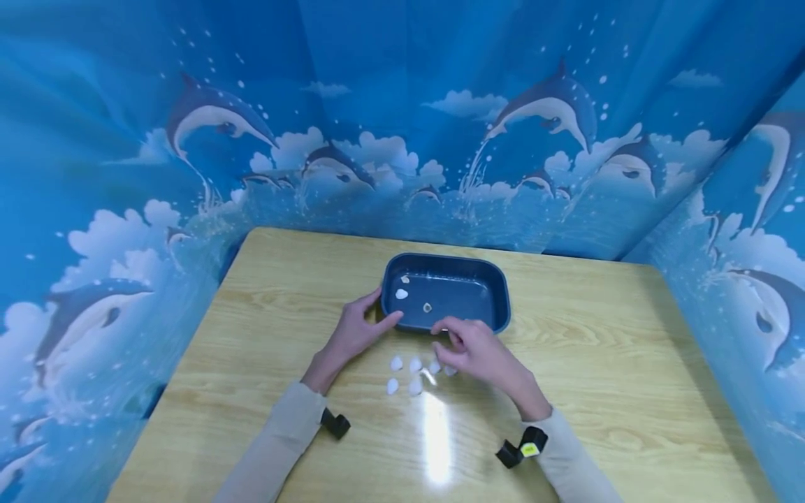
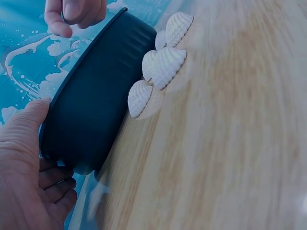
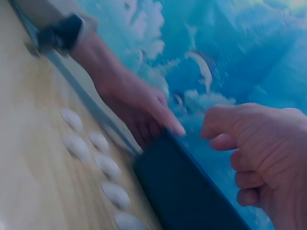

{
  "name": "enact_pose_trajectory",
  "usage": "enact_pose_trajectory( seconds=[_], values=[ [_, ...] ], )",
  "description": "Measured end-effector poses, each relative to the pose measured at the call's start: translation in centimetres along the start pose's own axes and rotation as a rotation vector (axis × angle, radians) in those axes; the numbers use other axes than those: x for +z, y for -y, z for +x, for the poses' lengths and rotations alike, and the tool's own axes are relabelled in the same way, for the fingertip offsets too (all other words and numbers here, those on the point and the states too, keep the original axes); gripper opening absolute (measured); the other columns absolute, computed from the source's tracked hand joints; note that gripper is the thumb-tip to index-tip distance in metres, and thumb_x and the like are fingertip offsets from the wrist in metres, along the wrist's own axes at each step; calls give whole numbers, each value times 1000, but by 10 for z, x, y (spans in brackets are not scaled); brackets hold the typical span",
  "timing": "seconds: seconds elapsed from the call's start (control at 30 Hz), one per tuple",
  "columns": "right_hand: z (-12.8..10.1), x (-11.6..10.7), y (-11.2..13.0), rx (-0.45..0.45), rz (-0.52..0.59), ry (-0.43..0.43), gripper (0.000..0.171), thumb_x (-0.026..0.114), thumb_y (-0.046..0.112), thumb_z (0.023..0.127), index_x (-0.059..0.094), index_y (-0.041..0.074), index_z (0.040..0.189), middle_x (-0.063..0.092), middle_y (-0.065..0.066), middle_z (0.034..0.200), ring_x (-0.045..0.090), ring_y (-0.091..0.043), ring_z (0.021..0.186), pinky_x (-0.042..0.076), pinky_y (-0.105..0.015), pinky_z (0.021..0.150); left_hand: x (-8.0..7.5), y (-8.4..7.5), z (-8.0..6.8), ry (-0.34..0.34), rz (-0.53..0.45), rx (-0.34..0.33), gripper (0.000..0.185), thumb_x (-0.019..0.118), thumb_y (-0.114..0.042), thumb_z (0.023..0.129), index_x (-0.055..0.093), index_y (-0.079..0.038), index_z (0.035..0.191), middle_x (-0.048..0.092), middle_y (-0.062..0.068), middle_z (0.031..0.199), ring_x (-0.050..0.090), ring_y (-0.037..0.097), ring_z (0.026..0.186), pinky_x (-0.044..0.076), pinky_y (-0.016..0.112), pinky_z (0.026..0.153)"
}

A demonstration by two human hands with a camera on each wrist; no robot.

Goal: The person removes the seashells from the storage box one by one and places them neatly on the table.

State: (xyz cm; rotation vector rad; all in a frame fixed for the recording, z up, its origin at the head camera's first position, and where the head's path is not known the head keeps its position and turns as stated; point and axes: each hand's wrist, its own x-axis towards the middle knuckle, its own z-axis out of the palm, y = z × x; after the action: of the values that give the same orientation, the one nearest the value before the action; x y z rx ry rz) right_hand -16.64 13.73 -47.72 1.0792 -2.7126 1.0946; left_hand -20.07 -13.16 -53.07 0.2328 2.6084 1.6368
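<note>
A dark blue rectangular tub [image 1: 455, 299] stands on the table with a few small seashells inside, one of them a white shell [image 1: 401, 294]. My left hand [image 1: 353, 328] grips its left end, thumb at the rim and fingers around the corner. Over the front rim hovers my right hand [image 1: 476, 347], its fingers loosely bent and the thumb apart from the index finger. I see nothing between those fingertips in the head view. In front of the tub lie several white ribbed seashells [image 2: 171, 66], two of them partly covered by the right hand in the head view.
The wood-grain table [image 1: 302, 279] ends at the back against a blue dolphin-print curtain [image 1: 402, 126], which also hangs at both sides. A bright reflection [image 1: 437, 440] lies on the tabletop between the forearms. Both wrists wear dark bands.
</note>
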Motion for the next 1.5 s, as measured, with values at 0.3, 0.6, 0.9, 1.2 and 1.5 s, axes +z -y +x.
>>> enact_pose_trajectory(
  seconds=[0.3, 0.6, 0.9, 1.2, 1.5],
  values=[
    [9, -3, -38, 78, 67, -193, 12, 69, 4, 97, 72, 3, 109, 40, 10, 61, 36, -5, 51, 33, -23, 49, 1, 5, -1, 3, -7, -22, 81, 78, -47, 94, 43, -11, 158, 43, 8, 162, 36, 27, 153, 30, 48, 126],
    [23, 0, -46, 213, 47, -185, 17, 66, 7, 100, 72, 1, 114, 43, 6, 61, 40, -11, 52, 35, -25, 50, -1, 1, -1, 4, -3, -25, 83, 78, -48, 93, 42, -10, 158, 42, 10, 163, 35, 29, 153, 30, 48, 126],
    [55, 5, -43, 273, -5, -56, 21, 66, 13, 101, 72, 3, 118, 45, 4, 59, 40, -13, 49, 32, -27, 47, -1, 1, 1, -10, -3, -14, 81, 78, -48, 93, 44, -11, 157, 44, 9, 161, 37, 28, 152, 31, 50, 125],
    [79, 9, -41, 311, -62, 176, 23, 68, 17, 101, 72, 5, 120, 54, 1, 65, 49, -14, 55, 36, -26, 49, 0, 2, 1, -9, -16, 4, 84, 77, -54, 92, 45, -11, 156, 46, 9, 160, 39, 28, 151, 31, 50, 125],
    [93, 15, -46, 257, -90, 237, 37, 68, 18, 103, 64, 7, 138, 62, -2, 83, 51, -14, 64, 42, -29, 56, 2, 3, 0, -14, -20, 18, 79, 77, -49, 93, 46, -15, 156, 48, 8, 159, 41, 26, 150, 31, 49, 125]
  ],
)
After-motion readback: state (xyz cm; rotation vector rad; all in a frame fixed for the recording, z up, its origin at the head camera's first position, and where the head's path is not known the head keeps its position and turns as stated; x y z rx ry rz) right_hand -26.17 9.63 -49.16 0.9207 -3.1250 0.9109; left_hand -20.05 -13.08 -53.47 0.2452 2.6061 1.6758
